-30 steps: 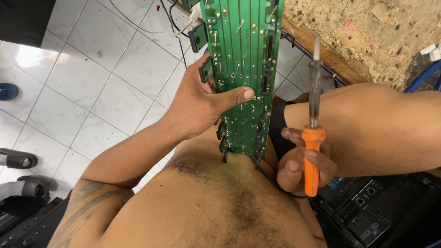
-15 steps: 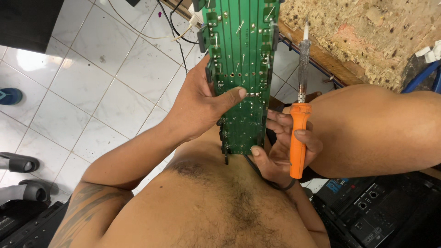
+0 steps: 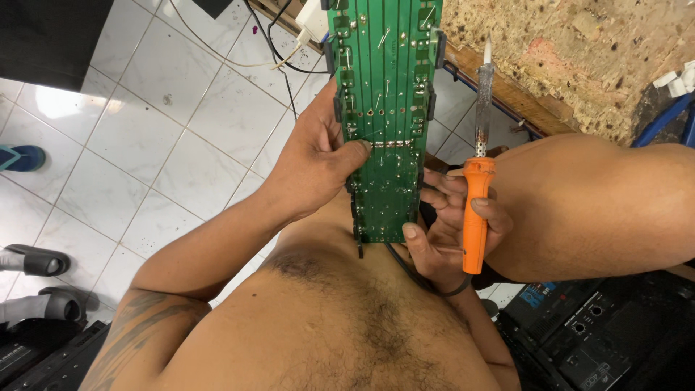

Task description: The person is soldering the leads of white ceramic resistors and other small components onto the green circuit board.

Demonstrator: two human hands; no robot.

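Soldering iron (image 3: 478, 181) closer to circuit board (image 3: 384, 108) — higher

A long green circuit board (image 3: 382, 108) stands upright over a white tiled floor (image 3: 145, 145). The left hand (image 3: 318, 163) grips its left edge, thumb across the face. The right hand (image 3: 452, 232) holds an orange-handled soldering iron (image 3: 478, 181), tip up, thumb touching the board's bottom corner.

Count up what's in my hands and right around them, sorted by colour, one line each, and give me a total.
Green: 1, the long circuit board, gripped by the left hand and touched at its lower edge by the right hand
Orange: 1, the soldering iron held upright in the right hand
Black: 1, the audio unit with knobs at lower right
White: 1, the plug adapter on the floor
Total: 4
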